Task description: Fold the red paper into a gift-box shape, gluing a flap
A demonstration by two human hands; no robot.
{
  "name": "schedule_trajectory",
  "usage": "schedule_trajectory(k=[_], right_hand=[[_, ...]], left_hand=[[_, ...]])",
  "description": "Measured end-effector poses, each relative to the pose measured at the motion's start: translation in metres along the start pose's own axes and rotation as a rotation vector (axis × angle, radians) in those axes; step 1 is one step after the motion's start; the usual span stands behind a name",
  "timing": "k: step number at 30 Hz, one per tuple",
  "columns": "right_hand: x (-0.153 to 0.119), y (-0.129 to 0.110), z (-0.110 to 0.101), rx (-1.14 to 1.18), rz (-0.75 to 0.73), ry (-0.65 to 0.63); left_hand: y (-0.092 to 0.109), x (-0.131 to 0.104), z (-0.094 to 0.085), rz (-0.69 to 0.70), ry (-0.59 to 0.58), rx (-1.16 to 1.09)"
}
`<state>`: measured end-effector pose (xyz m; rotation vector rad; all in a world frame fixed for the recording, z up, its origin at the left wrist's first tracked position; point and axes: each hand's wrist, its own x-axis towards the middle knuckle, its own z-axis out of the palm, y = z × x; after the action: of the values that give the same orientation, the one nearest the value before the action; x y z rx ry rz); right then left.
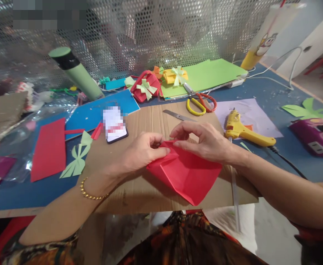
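Observation:
A folded red paper (189,173) is held between my two hands above a brown cardboard sheet (139,127). My left hand (141,149) pinches its upper left corner between thumb and fingers. The thumb and curled fingers of my right hand (198,140) are closed on the paper's top edge, close to the left fingertips. The paper's lower part spreads out below the hands, with creases and a pointed bottom corner. Beyond the hands, a metal blade (178,115) lies on the cardboard. A phone (115,127) rests near my left wrist.
A yellow glue gun (246,134) lies on purple paper (263,117) at right. Scissors (196,105), green sheets (205,77), and small red (141,94) and yellow (169,76) bow-trimmed paper pieces stand behind. At left are a green bottle (81,77), red paper (49,149) and a green bow (78,158).

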<state>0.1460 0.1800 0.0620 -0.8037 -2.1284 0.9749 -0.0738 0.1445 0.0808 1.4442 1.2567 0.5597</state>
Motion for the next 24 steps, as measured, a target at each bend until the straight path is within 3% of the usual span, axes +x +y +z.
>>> schedule_trajectory(k=[8, 13, 18, 24], right_hand=[[0.0, 0.009, 0.007, 0.137, 0.141, 0.056], [-0.001, 0.004, -0.005, -0.001, 0.033, 0.183], [-0.003, 0.001, -0.013, -0.08, 0.0, 0.075], [-0.003, 0.007, -0.01, -0.148, 0.083, 0.025]], left_hand=[[0.008, -0.002, 0.001, 0.032, -0.056, 0.04], [0.003, 0.001, -0.002, -0.085, -0.005, -0.14], [0.002, 0.002, -0.001, -0.113, 0.01, -0.304], [0.006, -0.001, 0.0, -0.143, 0.025, -0.296]])
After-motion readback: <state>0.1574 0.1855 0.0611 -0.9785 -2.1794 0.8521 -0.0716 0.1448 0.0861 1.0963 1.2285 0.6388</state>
